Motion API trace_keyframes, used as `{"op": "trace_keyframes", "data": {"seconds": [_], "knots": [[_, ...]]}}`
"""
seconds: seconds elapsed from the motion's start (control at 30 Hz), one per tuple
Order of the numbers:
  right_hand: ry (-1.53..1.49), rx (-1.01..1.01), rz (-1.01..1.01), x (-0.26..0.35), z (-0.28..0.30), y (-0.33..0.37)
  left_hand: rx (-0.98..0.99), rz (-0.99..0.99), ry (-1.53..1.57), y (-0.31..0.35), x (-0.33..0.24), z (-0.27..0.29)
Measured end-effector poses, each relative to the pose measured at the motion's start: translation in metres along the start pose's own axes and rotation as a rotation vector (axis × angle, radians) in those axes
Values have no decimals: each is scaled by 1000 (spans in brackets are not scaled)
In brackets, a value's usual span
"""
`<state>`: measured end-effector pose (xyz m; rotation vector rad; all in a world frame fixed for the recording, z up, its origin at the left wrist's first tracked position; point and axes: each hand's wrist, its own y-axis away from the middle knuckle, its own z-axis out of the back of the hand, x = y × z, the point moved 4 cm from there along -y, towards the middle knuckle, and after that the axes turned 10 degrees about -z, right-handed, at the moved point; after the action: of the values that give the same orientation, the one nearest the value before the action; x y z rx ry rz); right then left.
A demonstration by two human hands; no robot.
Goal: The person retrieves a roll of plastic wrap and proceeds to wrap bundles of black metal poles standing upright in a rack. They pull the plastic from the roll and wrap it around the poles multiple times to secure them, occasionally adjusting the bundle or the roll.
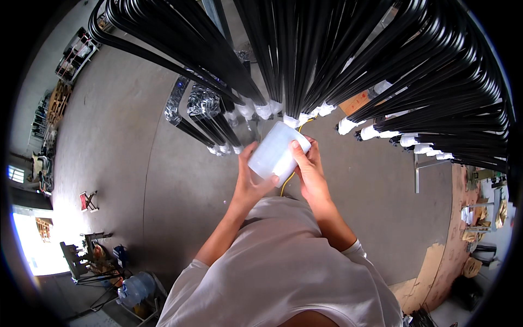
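Between my two hands is a thick white roll (275, 151), tilted, with a smooth, slightly translucent surface that looks like foam or plastic wrap. My left hand (251, 179) grips its lower left side, thumb toward the bottom end. On the right side, my right hand (308, 163) clasps it, with the thumb lying on the top face. Just beyond the roll hang many bent black metal tubes (294, 60), their lower ends wrapped in white material (291, 121). A yellow cord (288, 182) passes behind the roll.
Plastic-wrapped black tubes (204, 102) stand at the left of the row. A red folding stool (88, 201) is on the floor farther left. At lower left are a machine (79, 260) and a blue water bottle (136, 289). Cardboard (425, 275) lies at lower right.
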<state>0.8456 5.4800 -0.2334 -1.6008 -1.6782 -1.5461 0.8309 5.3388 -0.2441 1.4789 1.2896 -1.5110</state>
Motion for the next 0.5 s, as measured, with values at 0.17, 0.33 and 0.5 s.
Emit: {"op": "trace_keyframes", "data": {"seconds": [0.17, 0.33, 0.5], "knots": [[12, 94, 183, 15, -3, 21, -113, 170, 350, -2, -15, 3], [-18, 194, 279, 21, -14, 30, -107, 397, 768, 1, -24, 0], [153, 159, 493, 28, -23, 38, -54, 532, 1268, 5, -10, -7]]}}
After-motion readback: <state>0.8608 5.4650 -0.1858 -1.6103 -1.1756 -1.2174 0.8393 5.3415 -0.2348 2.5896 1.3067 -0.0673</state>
